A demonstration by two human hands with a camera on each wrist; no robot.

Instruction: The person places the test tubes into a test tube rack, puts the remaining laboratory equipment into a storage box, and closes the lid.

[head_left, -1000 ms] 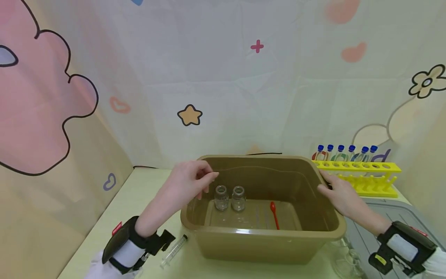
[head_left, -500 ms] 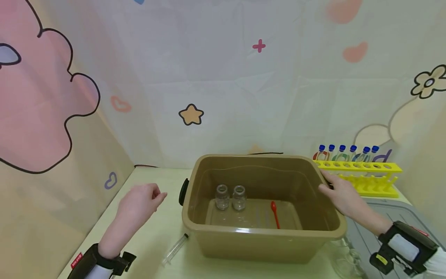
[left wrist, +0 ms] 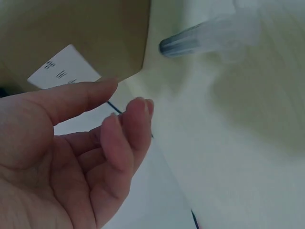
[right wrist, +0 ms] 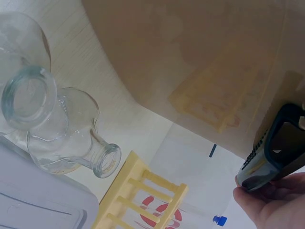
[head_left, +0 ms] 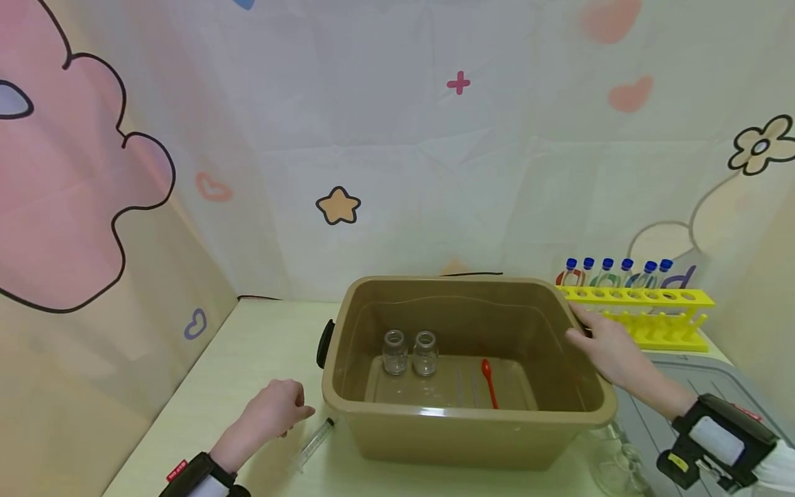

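Note:
My left hand (head_left: 271, 411) is over the table beside a clear plastic syringe (head_left: 315, 444) with a black tip. In the left wrist view its fingers bend loosely with a gap to the thumb, nothing between them, and the syringe (left wrist: 205, 40) lies apart. My right hand (head_left: 602, 345) holds the right end of a brown plastic tub (head_left: 459, 438); in the right wrist view its fingers curl round the black handle (right wrist: 257, 169). Inside the tub, two small glass jars (head_left: 394, 353) stand upright near a red spoon (head_left: 488, 382). Faint clear rods lie beside the spoon.
A yellow test tube rack (head_left: 667, 338) with several blue-capped tubes stands behind the right hand. Right of the tub lies a grey lid (head_left: 689, 379). Glass flasks (right wrist: 71, 138) stand between tub and lid. A black handle (head_left: 326, 343) juts from the tub's left end.
My left hand has left the tub's left end, moved left, then come down and right towards the syringe. The right hand stays on the tub, which has not moved.

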